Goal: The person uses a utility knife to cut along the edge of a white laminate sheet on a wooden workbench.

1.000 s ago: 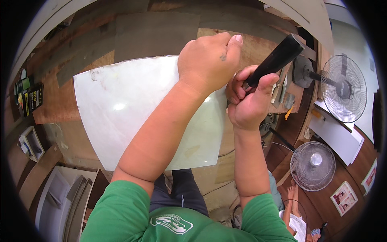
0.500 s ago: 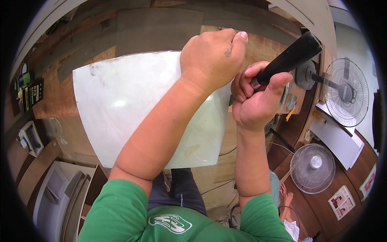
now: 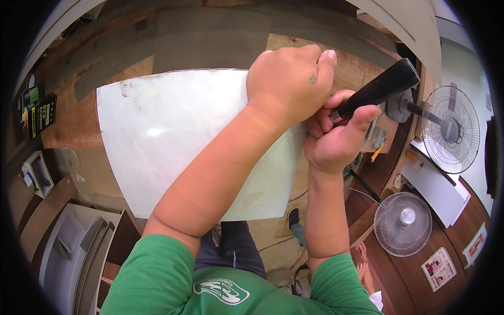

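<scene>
A black-handled tool (image 3: 379, 88) with a metal collar is gripped in my right hand (image 3: 336, 144), its handle slanting up to the right. The tool's other end is hidden behind my fingers. My left hand (image 3: 291, 84) is closed in a fist, its thumb side close against the right-hand fingers. Whatever that fist holds, if anything, stays out of sight. Beneath my left forearm lies a large white sheet (image 3: 163, 152), glossy, with smudges and a worn far edge.
Two fans, an upper one (image 3: 450, 128) and a lower one (image 3: 403, 224), stand at the right. A black-and-yellow box (image 3: 42, 116) is at the far left. Beside the right hand lies an orange-handled tool (image 3: 377, 152). Another person's hands (image 3: 363, 262) and a shoe (image 3: 293, 217) show below.
My left fist has moved right, closer to my right hand, which still grips the black handle. Another person's shoe and lower leg have come into view below the sheet.
</scene>
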`<state>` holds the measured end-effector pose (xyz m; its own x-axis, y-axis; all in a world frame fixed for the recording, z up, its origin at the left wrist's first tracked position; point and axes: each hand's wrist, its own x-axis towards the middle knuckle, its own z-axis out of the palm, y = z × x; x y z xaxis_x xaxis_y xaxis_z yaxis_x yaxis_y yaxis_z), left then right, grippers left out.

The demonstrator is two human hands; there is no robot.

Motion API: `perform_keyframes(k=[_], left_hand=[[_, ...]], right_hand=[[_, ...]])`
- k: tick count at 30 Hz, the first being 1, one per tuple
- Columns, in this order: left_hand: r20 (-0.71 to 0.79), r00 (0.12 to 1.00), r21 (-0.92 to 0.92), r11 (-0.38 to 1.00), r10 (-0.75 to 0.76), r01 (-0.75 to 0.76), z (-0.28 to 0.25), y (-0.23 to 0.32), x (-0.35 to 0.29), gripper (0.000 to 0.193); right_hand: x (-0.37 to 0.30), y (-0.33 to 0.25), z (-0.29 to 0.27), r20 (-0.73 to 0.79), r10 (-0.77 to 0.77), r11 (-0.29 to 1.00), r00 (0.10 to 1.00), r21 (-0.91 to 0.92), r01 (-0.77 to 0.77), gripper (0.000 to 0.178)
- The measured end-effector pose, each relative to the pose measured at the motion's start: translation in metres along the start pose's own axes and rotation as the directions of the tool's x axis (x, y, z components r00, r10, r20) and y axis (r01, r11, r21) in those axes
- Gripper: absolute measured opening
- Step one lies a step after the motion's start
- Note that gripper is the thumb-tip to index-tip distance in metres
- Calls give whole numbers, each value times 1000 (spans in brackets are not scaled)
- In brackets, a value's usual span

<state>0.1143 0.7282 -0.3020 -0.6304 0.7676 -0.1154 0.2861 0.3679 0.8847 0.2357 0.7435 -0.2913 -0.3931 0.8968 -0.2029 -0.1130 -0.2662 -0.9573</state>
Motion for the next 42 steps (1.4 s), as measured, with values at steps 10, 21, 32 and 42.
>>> perform_keyframes(k=[10, 21, 32, 42], left_hand=[[15, 1000, 5, 1000, -12, 12, -2, -1, 0, 47], [16, 1000, -3, 1000, -22, 22, -1, 5, -1, 48], [29, 999, 10, 1000, -28, 28, -2, 1, -2, 46], [25, 1000, -17, 1000, -7, 7, -2, 2, -2, 44]], right_hand=[[-3, -33, -4, 35, -62, 994, 997, 97, 59, 78], [5, -16, -1, 121, -58, 996, 991, 68, 50, 73], [4, 1, -3, 74, -52, 999, 996, 6, 52, 75], [-15, -44, -42, 93, -72, 987, 993, 147, 57, 52]])
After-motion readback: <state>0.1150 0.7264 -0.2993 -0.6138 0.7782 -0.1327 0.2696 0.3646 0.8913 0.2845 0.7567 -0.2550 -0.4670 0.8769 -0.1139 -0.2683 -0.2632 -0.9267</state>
